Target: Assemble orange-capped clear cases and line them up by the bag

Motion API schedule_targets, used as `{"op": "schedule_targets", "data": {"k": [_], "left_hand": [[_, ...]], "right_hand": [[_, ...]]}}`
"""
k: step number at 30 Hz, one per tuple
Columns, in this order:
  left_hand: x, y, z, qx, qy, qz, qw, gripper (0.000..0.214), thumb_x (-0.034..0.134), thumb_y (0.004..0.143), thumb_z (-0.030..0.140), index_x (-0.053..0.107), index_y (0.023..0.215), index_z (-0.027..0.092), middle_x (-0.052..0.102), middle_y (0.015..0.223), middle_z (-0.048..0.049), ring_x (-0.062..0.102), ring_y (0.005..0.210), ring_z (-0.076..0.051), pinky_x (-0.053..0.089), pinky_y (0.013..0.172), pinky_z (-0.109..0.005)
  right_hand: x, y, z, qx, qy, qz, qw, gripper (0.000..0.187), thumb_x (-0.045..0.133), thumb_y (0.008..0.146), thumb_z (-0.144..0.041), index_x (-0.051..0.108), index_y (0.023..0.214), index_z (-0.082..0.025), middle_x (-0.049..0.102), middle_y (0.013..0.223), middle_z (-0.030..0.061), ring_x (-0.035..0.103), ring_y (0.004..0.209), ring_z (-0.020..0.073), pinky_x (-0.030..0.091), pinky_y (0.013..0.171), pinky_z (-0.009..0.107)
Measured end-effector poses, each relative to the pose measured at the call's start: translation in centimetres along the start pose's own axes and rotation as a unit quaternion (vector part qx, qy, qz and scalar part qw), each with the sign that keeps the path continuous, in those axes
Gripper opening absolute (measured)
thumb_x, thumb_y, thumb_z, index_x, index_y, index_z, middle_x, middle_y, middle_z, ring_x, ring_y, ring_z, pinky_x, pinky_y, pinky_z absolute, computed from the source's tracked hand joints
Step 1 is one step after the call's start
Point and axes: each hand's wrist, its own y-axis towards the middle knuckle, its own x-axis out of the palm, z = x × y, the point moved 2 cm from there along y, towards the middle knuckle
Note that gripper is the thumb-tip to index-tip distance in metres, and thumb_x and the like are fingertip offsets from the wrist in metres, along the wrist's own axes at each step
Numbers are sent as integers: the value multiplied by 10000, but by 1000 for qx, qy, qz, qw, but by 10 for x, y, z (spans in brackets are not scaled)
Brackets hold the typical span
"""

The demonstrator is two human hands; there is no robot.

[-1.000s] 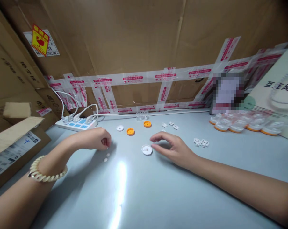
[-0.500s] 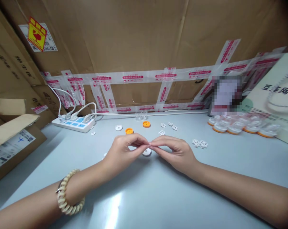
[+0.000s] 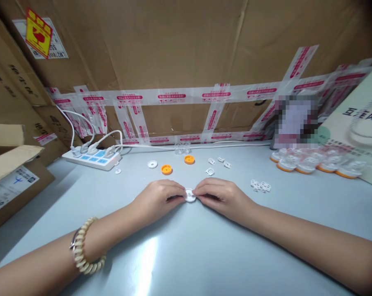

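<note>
A round white plastic disc (image 3: 190, 198) lies on the table between my two hands, with a small raised part near its middle. My left hand (image 3: 161, 195) is closed, its thumb and fingertips gripping the disc's left edge. My right hand (image 3: 223, 195) is pinched, fingertips over the disc's right side; whatever is between them is too small to make out. Beyond the hands are an orange round cap (image 3: 166, 169), a second orange cap (image 3: 189, 160) and a white ring (image 3: 152, 164). Small white perforated parts (image 3: 210, 172) lie past my right hand.
More white parts (image 3: 260, 186) lie to the right. Several clear-topped pieces with orange bases (image 3: 308, 164) stand at the back right near a paper bag (image 3: 359, 123). A power strip (image 3: 93, 158) sits back left, beside an open carton (image 3: 22, 185). Clear cups (image 3: 182, 149) stand by the cardboard wall.
Both hands have come down from a fingertip-to-fingertip pinch above the disc and moved slightly apart. Left fingers now meet the disc's edge; right fingertips are over its right side. The view shifted slightly.
</note>
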Motion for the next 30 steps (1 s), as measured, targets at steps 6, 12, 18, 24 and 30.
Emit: {"op": "schedule_targets", "data": {"k": [6, 12, 18, 24, 30], "left_hand": [[1, -2, -1, 28, 17, 24, 999, 172, 527, 826, 132, 695, 861, 145, 714, 866, -63, 656, 781, -146, 528, 728, -247], [2, -4, -2, 22, 25, 25, 999, 167, 534, 825, 138, 697, 861, 153, 709, 885, -59, 655, 785, -149, 532, 722, -250], [2, -4, -3, 25, 31, 21, 999, 182, 514, 842, 155, 694, 871, 162, 706, 886, -59, 652, 788, -144, 531, 730, -250], [1, -3, -2, 32, 47, 26, 998, 187, 510, 840, 148, 696, 847, 154, 708, 879, -66, 655, 771, -150, 535, 715, -254], [1, -4, -2, 28, 48, 17, 998, 193, 502, 846, 157, 694, 862, 161, 705, 893, -65, 653, 785, -148, 534, 723, -258]], "right_hand": [[0, 0, -2, -44, -44, -4, 998, 175, 496, 829, -103, 641, 898, -171, 672, 812, 64, 618, 743, 146, 521, 665, 263], [-1, 0, -4, -57, -75, -17, 995, 188, 476, 845, -116, 632, 927, -180, 663, 824, 62, 611, 748, 148, 520, 661, 267], [-2, 1, -4, -54, -88, -33, 994, 202, 449, 863, -135, 632, 934, -184, 655, 837, 68, 606, 755, 152, 517, 661, 276], [-3, 1, -3, -49, -86, -40, 994, 204, 442, 866, -138, 633, 924, -181, 649, 844, 68, 599, 759, 154, 513, 671, 281], [-3, 1, -4, -46, -89, -46, 994, 208, 433, 870, -139, 630, 923, -176, 646, 843, 70, 594, 758, 156, 507, 674, 288]]}}
